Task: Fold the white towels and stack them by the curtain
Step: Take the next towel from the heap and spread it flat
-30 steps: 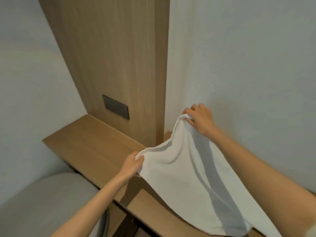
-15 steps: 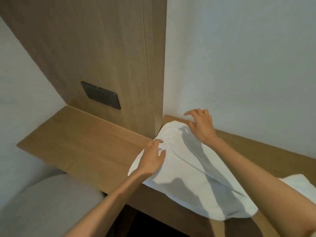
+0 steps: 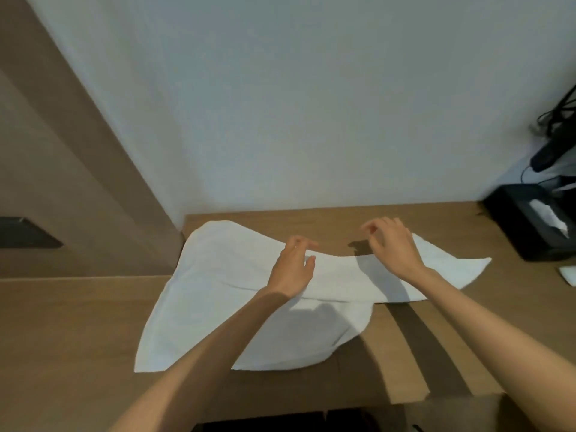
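Head view: the white towel lies spread on the wooden desk, its left corner close to the wood panel and its right corner reaching toward the black tissue box. It is rumpled, with 1 loose ridge across the middle; no clean fold shows.

Your left hand rests on the towel at its far edge, fingers loosely bent. I cannot tell whether they pinch the cloth. Your right hand hovers over the far edge, fingers slack and curved, holding nothing.

Assessment: the task is at an early stage. This towel is laid out but still needs folding. No folded stack and no curtain are in view. A small white item at the right edge cannot be identified.
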A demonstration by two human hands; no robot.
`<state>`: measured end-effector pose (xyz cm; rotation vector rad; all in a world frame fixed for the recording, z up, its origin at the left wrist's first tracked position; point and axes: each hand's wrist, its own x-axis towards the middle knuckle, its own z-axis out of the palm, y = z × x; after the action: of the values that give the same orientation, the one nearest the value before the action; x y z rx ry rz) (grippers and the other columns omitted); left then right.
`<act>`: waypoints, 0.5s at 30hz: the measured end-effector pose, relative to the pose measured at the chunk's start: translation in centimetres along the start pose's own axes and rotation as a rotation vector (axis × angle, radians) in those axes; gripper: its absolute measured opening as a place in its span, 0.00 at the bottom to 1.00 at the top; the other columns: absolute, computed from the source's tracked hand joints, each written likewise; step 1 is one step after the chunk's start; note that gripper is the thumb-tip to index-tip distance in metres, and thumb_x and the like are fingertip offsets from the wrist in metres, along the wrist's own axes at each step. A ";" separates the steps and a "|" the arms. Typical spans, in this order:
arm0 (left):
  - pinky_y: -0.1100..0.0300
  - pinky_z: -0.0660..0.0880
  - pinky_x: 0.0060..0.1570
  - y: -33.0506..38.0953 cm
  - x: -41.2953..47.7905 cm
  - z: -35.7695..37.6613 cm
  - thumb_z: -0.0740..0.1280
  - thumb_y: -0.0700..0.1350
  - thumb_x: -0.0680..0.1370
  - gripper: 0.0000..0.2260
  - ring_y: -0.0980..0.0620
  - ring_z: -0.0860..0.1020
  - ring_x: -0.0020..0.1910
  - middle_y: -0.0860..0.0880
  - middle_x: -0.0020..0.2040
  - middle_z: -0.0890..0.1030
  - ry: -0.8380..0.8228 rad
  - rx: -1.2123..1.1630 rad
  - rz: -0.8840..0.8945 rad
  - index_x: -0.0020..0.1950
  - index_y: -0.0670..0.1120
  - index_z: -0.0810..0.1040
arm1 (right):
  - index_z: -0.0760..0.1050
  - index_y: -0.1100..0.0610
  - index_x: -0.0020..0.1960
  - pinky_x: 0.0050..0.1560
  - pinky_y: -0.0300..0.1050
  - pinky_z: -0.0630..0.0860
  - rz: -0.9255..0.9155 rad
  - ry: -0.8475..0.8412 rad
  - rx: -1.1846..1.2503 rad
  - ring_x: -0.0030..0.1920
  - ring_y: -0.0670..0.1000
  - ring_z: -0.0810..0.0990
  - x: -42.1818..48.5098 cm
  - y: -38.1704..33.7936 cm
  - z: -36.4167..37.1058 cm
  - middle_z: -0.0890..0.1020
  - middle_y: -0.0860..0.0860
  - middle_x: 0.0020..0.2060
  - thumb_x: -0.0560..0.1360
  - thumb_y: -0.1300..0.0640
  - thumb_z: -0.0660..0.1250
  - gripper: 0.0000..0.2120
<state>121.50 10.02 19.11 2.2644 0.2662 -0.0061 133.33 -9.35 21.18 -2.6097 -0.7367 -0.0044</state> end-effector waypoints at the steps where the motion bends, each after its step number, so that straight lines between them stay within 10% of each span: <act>1: 0.55 0.70 0.62 0.6 0.7 1.4 0.59 0.42 0.81 0.12 0.49 0.74 0.59 0.49 0.66 0.68 -0.018 0.017 0.010 0.64 0.48 0.74 | 0.77 0.54 0.54 0.52 0.50 0.69 0.015 -0.002 0.000 0.54 0.54 0.73 -0.4 1.8 -0.4 0.80 0.50 0.51 0.78 0.62 0.61 0.09; 15: 0.47 0.72 0.57 5.2 7.4 15.1 0.53 0.42 0.83 0.15 0.40 0.72 0.60 0.43 0.68 0.65 -0.196 0.373 -0.215 0.69 0.43 0.67 | 0.68 0.52 0.68 0.65 0.44 0.61 0.216 -0.440 -0.184 0.67 0.52 0.66 -3.7 22.5 -2.1 0.72 0.51 0.65 0.70 0.64 0.65 0.27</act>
<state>130.98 -3.23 12.50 2.5687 0.4313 -0.4197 141.64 -29.35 13.67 -2.8894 -0.6108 0.6094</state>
